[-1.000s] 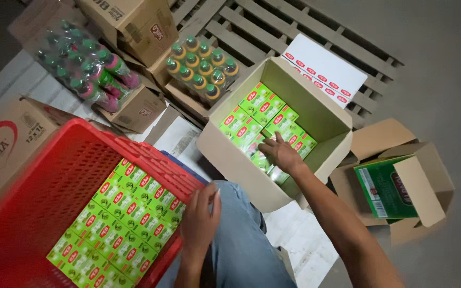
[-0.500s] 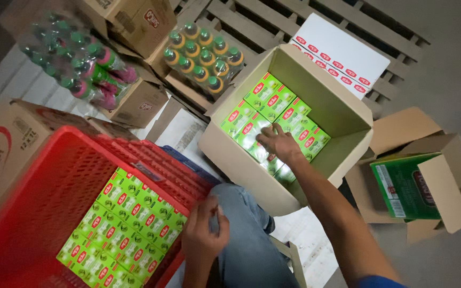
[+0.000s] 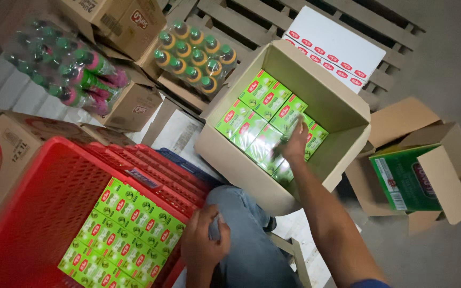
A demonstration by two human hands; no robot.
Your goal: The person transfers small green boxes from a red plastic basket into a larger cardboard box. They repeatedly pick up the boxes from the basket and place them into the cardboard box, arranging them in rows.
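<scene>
Inside carton (image 3: pixel 342 114): green boxes (image 3: pixel 252 114).

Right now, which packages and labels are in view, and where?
Green packs: in open carton, right hand on them.
Green packs: flat in red crate.
Bottle packs: top, green and yellow caps.
Green box: right, inside small carton.
White sheet: red labels in rows.
</scene>
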